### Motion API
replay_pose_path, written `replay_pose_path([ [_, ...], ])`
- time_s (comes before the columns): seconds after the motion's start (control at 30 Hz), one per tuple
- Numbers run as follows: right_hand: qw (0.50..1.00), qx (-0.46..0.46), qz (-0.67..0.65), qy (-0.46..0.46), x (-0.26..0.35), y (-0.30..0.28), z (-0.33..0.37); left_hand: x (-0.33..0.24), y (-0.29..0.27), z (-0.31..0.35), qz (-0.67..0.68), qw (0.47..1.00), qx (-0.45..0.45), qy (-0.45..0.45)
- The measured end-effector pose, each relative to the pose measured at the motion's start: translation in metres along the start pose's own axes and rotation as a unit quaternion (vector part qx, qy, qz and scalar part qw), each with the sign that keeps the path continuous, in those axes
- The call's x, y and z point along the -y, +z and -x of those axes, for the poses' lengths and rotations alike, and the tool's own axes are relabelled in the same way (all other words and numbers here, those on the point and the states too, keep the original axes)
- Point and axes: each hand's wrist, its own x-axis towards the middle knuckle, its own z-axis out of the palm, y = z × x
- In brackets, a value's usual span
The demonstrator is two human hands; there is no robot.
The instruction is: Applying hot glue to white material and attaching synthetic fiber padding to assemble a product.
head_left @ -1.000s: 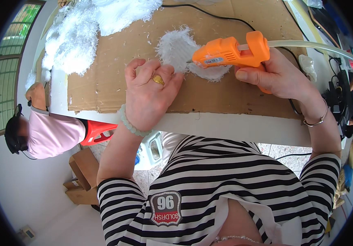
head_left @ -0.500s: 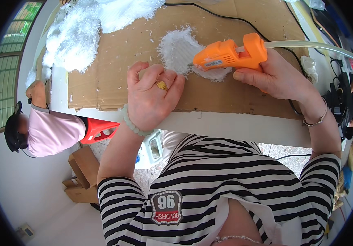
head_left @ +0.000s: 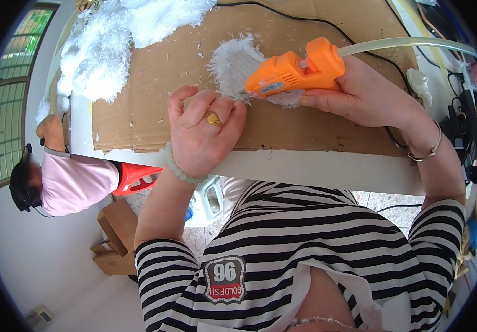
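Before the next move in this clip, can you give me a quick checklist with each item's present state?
1. Orange plastic glue gun gripped by the right hand: ok.
2. Translucent flexible rod seated at the gun's rear: ok, it appears to run into it.
3. Fuzzy white fabric lying on the brown cardboard sheet: ok.
4. Left hand well away from the gun's front end: not ok, in my judgement; its curled fingers look very close.
5. Left hand pinching the fabric: cannot tell; its fingertips are hidden.
6. Glue on the fabric: cannot tell; none is discernible.
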Motion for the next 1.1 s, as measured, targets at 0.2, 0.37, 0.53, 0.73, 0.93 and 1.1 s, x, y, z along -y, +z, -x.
replay_pose_path([
  [0.2, 0.998, 0.001, 0.031, -0.058, -0.002, 0.002, -0.009, 0.000, 0.000, 0.001, -0.004, 1.000, 0.000, -0.002],
  [0.37, 0.995, 0.002, 0.066, -0.076, -0.001, 0.002, -0.016, 0.001, 0.002, 0.001, -0.002, 1.000, -0.009, 0.003],
  [0.53, 0.994, -0.017, 0.087, -0.066, -0.002, 0.002, -0.019, 0.001, 0.002, 0.000, 0.010, 1.000, -0.009, 0.000],
  [0.73, 0.996, -0.051, -0.060, -0.048, -0.006, -0.006, -0.004, 0.002, 0.002, 0.003, 0.014, 1.000, -0.011, -0.010],
  [0.93, 0.959, -0.098, -0.236, -0.124, -0.008, -0.002, 0.002, 0.001, 0.000, -0.004, 0.025, 0.999, -0.004, -0.029],
  [1.1, 0.884, -0.188, -0.414, -0.111, 0.012, 0.030, -0.018, 0.003, -0.003, -0.016, 0.056, 0.996, 0.002, -0.067],
])
